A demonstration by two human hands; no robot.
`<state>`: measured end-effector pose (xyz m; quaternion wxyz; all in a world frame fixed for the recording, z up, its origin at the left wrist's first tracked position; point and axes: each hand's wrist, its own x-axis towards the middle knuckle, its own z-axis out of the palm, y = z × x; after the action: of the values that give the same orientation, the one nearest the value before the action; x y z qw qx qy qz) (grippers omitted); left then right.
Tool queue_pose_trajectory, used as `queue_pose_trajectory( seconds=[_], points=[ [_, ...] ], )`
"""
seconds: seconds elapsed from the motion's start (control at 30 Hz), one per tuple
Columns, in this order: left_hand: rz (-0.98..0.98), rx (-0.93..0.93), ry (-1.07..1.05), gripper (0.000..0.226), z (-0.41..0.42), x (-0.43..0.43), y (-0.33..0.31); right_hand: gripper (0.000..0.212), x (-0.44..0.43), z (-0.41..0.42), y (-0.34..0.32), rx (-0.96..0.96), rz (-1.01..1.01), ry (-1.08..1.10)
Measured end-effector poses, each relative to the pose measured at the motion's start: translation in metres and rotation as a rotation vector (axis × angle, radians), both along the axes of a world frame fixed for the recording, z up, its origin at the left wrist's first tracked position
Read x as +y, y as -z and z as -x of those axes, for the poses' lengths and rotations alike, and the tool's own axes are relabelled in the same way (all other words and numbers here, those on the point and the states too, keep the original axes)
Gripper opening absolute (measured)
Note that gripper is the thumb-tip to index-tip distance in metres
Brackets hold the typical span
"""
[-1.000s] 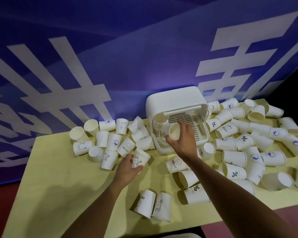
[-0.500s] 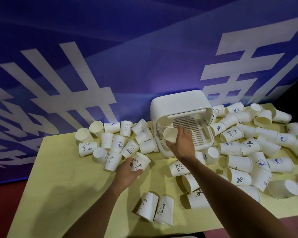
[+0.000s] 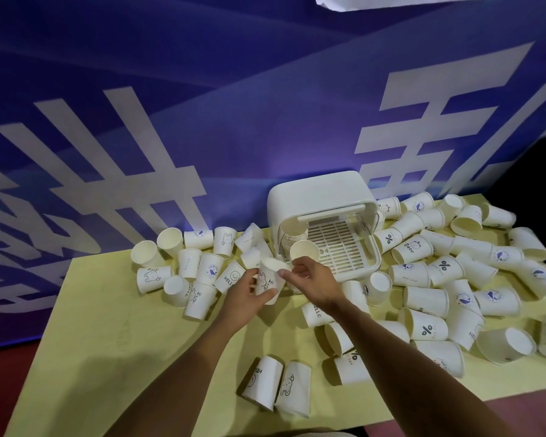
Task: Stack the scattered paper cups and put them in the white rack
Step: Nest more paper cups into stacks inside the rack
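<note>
Nearest, 2 cups (image 3: pixel 262 383) lie side by side on the table (image 3: pixel 76 342). Beyond them the left hand (image 3: pixel 245 299) wraps its fingers round 1 cup (image 3: pixel 269 279), mouth up, just in front of the rack (image 3: pixel 322 190). The right hand (image 3: pixel 316 279) has thumb and forefinger at that cup's rim; I cannot tell whether they pinch it.

The step in hand looks like adding this cup to the 1 stack (image 3: pixel 303 251) lying in the rack's left side, its mouth facing the person. The next move likely calls for tipping the cup base-first and lining it up with that mouth before pushing it in.

About 13 loose cups sit in the left pile (image 3: pixel 189 263). The right pile (image 3: pixel 426 301) holds roughly 30, too overlapped to count exactly.
</note>
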<state>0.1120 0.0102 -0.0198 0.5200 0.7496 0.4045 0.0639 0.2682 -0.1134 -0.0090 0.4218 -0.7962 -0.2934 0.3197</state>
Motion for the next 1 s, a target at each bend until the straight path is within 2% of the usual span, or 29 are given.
queue_pose_trajectory(
  seconds=[0.07,0.23,0.4,0.47,0.87,1.0],
  points=[
    [-0.003,-0.022,0.036,0.052,-0.007,-0.005,-0.006,0.057,0.000,0.001,-0.002,0.069,-0.039,0.030],
    [0.024,-0.058,0.047,0.048,-0.017,-0.008,-0.013,0.060,0.000,-0.002,-0.009,0.027,-0.084,0.083],
    [0.084,-0.014,0.040,0.057,-0.014,-0.007,-0.004,0.056,0.000,-0.013,-0.023,-0.123,-0.258,0.347],
    [0.087,0.017,0.031,0.055,-0.009,-0.007,0.001,0.058,-0.001,-0.019,-0.027,-0.180,-0.282,0.375],
    [0.099,0.162,0.086,0.052,0.015,-0.008,0.014,0.071,0.006,-0.025,0.004,-0.349,-0.036,0.223],
    [0.115,0.244,0.097,0.052,0.029,-0.014,0.021,0.061,0.005,-0.019,0.008,-0.477,0.003,0.217]
  ],
)
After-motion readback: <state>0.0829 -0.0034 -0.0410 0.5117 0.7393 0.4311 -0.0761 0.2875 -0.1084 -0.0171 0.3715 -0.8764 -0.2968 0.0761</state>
